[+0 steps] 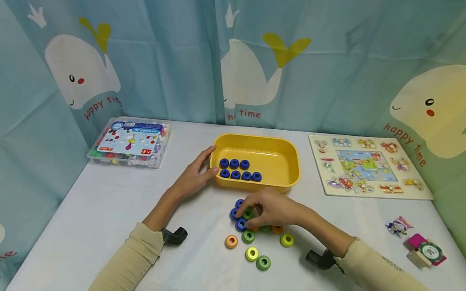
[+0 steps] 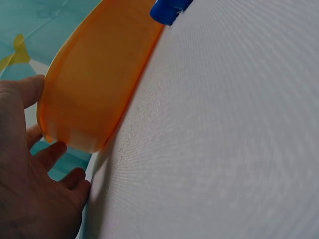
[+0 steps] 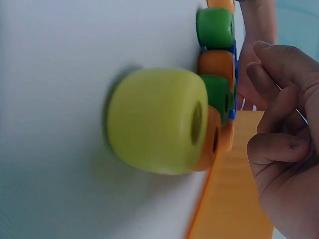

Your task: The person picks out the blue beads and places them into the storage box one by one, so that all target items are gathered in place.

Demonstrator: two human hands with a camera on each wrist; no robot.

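Note:
My left hand [image 1: 192, 178] holds the left end of a yellow tray [image 1: 292, 163], its thumb at the rim and its fingers along the outside. The left wrist view shows that hand [image 2: 40, 164] against the tray wall [image 2: 94, 74], which looks orange there. Several blue beads [image 1: 234, 163] sit in two rows inside the tray. My right hand [image 1: 273, 210] hovers over loose beads in front of it, thumb and fingers bent and apart around a blue bead [image 1: 241, 224]. No bead shows between those fingers [image 3: 279, 147] in the right wrist view.
Around the right hand lie green [image 1: 263, 262], orange [image 1: 231, 241] and yellow beads [image 1: 287, 240]. A clear box of coloured pieces [image 1: 131, 142] is at the back left. A puzzle board [image 1: 367, 166] lies back right, with small figures and blocks [image 1: 420, 248] in front of it.

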